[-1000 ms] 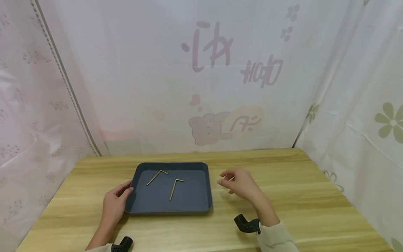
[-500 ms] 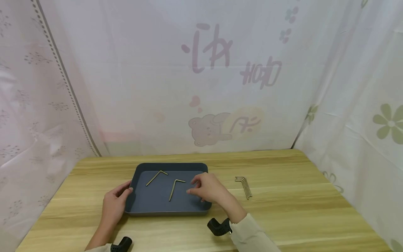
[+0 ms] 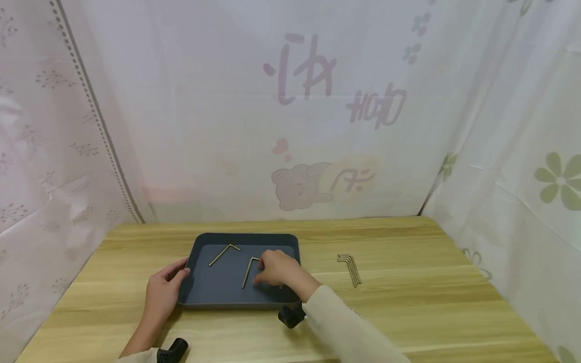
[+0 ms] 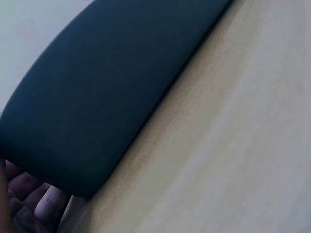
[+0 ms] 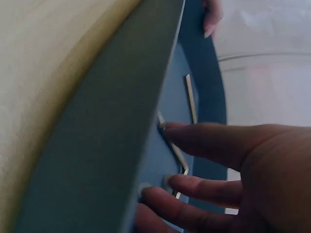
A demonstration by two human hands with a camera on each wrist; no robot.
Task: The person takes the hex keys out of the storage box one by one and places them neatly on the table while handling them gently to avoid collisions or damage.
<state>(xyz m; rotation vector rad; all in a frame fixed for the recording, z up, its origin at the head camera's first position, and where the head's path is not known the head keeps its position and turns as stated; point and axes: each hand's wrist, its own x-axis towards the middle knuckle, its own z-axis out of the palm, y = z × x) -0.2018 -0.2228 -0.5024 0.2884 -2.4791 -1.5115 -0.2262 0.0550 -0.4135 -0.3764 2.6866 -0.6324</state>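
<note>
A dark grey-blue rectangular tray (image 3: 218, 293) sits on the wooden table with two brass-coloured L-shaped hex keys inside. My left hand (image 3: 162, 295) holds the tray's left side, thumb at the rim and fingers outside the wall; in the left wrist view its curled fingers (image 4: 48, 201) show beside the tray's outer wall (image 4: 107, 87). Over the tray's right part reaches my right hand (image 3: 276, 268), fingers spread around the nearer hex key (image 3: 247, 273). The right wrist view has its thumb tip right at that key's long arm (image 5: 177, 153). Farther left lies the other hex key (image 3: 220, 255).
Several similar hex keys (image 3: 351, 269) lie side by side on the table (image 3: 408, 282), right of the tray. A patterned white curtain (image 3: 218, 126) hangs behind the table and along both sides. Each wrist bears a black camera mount (image 3: 290, 316).
My right hand has moved left from above the hex keys on the table, over the tray's right wall, to the nearer hex key inside. My left hand stays on the tray's left side.
</note>
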